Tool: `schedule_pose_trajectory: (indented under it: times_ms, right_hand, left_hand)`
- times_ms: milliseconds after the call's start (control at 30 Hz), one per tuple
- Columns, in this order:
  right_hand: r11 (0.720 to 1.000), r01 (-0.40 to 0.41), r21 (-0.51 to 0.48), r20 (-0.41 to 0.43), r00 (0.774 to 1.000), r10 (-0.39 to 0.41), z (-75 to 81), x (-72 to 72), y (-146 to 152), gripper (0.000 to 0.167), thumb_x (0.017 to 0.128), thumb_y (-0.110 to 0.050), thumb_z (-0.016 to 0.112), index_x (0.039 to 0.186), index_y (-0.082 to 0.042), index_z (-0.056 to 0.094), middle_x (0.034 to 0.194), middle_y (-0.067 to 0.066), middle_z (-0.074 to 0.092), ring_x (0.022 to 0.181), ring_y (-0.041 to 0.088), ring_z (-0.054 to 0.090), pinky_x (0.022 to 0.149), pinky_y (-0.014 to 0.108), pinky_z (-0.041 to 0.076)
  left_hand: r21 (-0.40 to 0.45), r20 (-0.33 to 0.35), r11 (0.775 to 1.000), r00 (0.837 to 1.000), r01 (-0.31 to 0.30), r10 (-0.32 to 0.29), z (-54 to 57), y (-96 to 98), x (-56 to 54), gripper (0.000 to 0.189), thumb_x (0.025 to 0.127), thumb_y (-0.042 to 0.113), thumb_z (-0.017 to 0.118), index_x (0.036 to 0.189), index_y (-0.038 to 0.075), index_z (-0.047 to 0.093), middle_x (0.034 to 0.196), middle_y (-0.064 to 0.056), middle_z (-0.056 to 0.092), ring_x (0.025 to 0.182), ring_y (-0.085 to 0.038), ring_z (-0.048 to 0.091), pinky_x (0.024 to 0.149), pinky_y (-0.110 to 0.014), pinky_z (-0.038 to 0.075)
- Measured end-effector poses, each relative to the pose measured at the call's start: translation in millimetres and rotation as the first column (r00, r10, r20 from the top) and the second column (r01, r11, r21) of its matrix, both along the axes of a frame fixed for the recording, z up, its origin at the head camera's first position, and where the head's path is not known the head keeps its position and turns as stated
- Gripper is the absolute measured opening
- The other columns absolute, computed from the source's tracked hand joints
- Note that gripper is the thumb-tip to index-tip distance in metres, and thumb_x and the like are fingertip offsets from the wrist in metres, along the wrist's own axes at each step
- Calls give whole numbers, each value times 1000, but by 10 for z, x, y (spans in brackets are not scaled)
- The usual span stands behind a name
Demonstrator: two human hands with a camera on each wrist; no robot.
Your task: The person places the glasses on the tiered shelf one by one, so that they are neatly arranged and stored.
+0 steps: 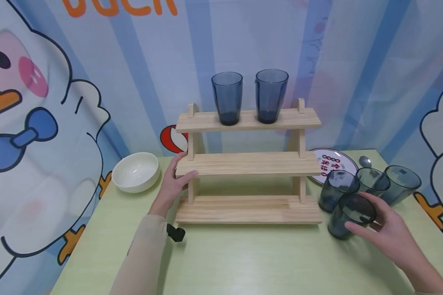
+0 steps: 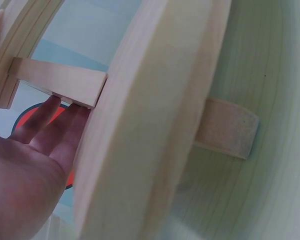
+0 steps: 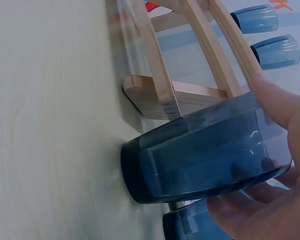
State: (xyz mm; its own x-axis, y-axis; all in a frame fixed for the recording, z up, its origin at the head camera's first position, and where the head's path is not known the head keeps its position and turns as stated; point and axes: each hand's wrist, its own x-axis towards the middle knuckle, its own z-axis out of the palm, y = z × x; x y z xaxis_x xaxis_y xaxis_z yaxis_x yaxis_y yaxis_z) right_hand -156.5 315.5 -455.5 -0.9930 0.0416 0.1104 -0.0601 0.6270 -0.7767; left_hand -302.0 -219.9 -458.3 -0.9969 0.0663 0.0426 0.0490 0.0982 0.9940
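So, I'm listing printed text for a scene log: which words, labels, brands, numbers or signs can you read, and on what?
"DUCK": orange letters on the backdrop, tops cut off in the head view.
Plate: red characters, too blurred to read.
Faint marks on the backdrop: too unclear to read.

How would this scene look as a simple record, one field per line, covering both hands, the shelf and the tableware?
Left hand: grips the left end of the wooden shelf, near its middle tier
Right hand: grips the front glass
Top tier: left glass and right glass, both upright
Right side: three more glasses, printed plate, spoon
Left side: white bowl
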Motion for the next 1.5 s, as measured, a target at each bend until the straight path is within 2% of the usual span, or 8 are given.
schedule_pose_trajectory:
  times_ms: [33, 67, 400, 667, 933, 1200, 1367, 1500]
  right_hand:
    - [1000, -1, -13, -5, 1000, 1, -13, -1, 0, 95, 90, -29, 86, 162, -3, 31, 150, 30, 48, 106, -19, 40, 78, 4, 48]
    - [1000, 0, -27, -4, 1000, 0, -25, -1, -2, 95, 90, -29, 86, 163, -3, 31, 150, 31, 47, 107, -19, 40, 79, 4, 48]
    - [995, 4, -102, -20, 1000, -6, -107, 7, -19, 90, 92, -23, 85, 163, -11, 31, 150, 29, 45, 109, -15, 44, 81, 7, 50]
    - [989, 58, -136, 12, 998, -57, -127, 24, -42, 89, 91, -24, 85, 162, -13, 33, 149, 28, 44, 108, -14, 45, 80, 7, 51]
    - [984, 123, -126, 36, 992, -119, -118, 42, -62, 90, 88, -28, 88, 160, -11, 38, 148, 28, 48, 102, -13, 48, 77, 9, 53]
    - [978, 173, -117, 52, 984, -168, -128, 58, -50, 92, 86, -33, 90, 161, -17, 39, 150, 30, 47, 103, -11, 48, 76, 9, 53]
    - [974, 188, -125, 44, 982, -184, -123, 89, -40, 91, 86, -33, 90, 161, -19, 40, 150, 27, 48, 104, -11, 49, 78, 8, 53]
    - [971, 188, -145, 16, 982, -188, -84, 132, -40, 89, 86, -28, 90, 161, -20, 42, 143, 17, 53, 103, -14, 51, 79, 8, 52]
  left_hand:
    - [2, -2, 1000, 1000, -1, 1, -3, -1, -1, 70, 97, 27, 78, 154, 43, 42, 154, -9, 44, 127, -35, 57, 104, -57, 51]
    - [1, -1, 1000, 1000, -1, 1, -4, 0, -3, 70, 97, 26, 78, 155, 42, 41, 154, -10, 44, 127, -35, 57, 105, -57, 51]
    - [7, -2, 1000, 1000, -1, 1, -11, 8, -10, 72, 98, 23, 76, 157, 38, 39, 155, -11, 43, 126, -35, 56, 104, -56, 52]
    - [12, 3, 1000, 1000, 5, -5, -7, -2, -12, 72, 98, 24, 77, 158, 38, 39, 155, -10, 43, 125, -35, 57, 105, -57, 51]
    - [7, -1, 1000, 1000, 8, -8, -2, 0, -14, 72, 98, 23, 76, 158, 37, 39, 156, -10, 43, 125, -36, 58, 105, -58, 51]
    - [3, -3, 1000, 1000, 5, -5, 33, 6, 14, 72, 98, 22, 76, 159, 36, 38, 155, -10, 44, 123, -35, 60, 104, -56, 52]
    - [0, -2, 1000, 1000, 5, -5, 37, 13, 17, 72, 98, 23, 76, 159, 36, 38, 156, -11, 43, 125, -35, 58, 104, -56, 51]
    - [1, -4, 1000, 1000, 4, -4, 40, 15, 27, 72, 99, 22, 76, 159, 36, 38, 156, -10, 43, 125, -35, 58, 105, -57, 51]
